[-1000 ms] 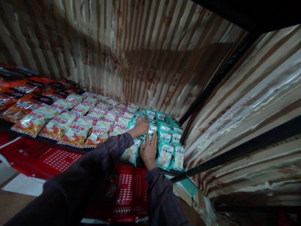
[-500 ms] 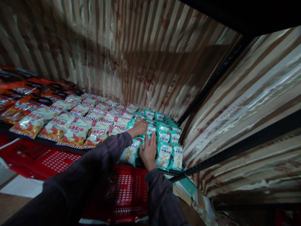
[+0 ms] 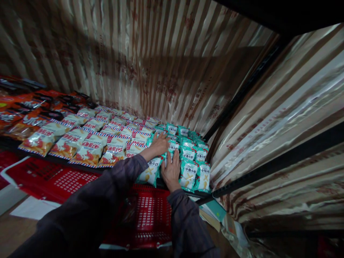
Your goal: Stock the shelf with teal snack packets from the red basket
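My left hand (image 3: 159,145) reaches in with its fingers stretched over the teal-and-white snack bags near the back rows. Just in front and to the right, my right hand (image 3: 172,172) rests with fingers extended against a teal snack bag (image 3: 173,146). Another teal bag (image 3: 150,171) lies below my left wrist at the shelf's front. To the right of my right hand, a teal bag (image 3: 188,175) fronts its row. Neither hand has its fingers wrapped round a bag.
White bags with striped edges (image 3: 90,148) fill the shelf to the left, with orange bags (image 3: 32,120) beyond. Red baskets (image 3: 153,211) stand below the shelf edge. A black metal post (image 3: 242,86) and a striped curtain (image 3: 166,64) bound the shelf.
My left hand's fingers have straightened and spread slightly over the teal bags. My right hand stays at nearly the same spot. The view has shifted slightly.
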Demonstrator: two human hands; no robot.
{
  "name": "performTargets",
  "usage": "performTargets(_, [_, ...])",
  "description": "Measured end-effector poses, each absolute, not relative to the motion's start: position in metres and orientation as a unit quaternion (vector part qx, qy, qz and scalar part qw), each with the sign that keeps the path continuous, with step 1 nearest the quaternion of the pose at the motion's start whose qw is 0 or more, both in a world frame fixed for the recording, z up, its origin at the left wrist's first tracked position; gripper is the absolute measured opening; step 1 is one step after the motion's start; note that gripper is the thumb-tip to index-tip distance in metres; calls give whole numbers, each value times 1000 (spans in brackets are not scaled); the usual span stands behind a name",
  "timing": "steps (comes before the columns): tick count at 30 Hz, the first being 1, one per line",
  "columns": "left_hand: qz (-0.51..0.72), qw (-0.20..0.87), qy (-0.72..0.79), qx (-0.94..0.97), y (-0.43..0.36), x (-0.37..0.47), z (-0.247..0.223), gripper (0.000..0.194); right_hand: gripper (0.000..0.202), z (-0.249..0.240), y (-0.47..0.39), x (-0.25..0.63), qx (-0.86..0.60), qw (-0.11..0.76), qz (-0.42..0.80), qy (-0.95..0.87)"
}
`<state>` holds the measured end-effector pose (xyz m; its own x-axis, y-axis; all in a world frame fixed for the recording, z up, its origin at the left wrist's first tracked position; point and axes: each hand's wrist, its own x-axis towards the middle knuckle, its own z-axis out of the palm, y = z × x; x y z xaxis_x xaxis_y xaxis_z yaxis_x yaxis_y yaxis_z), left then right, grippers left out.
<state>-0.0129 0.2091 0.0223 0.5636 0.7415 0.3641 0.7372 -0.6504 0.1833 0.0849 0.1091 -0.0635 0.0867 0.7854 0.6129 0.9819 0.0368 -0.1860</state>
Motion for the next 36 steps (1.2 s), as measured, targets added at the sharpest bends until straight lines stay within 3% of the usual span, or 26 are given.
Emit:
performTargets(5, [349,-9,431,832,127,-45,-3,46,48,-65,107,86,-675,288,-178,-656])
performTargets(10, [378,-50,419,824,71,-63,-58,53,49,-61,103,87,-677,264,-173,-665])
performTargets(21, [433,-62,411,800,86,-58,-80,75,49,-68,96,88,-660,282,-188,-670])
performTargets(36, [435,-70,450,777,102,-57,-84,78,47,-71,98,87,-654,286,-189,-674])
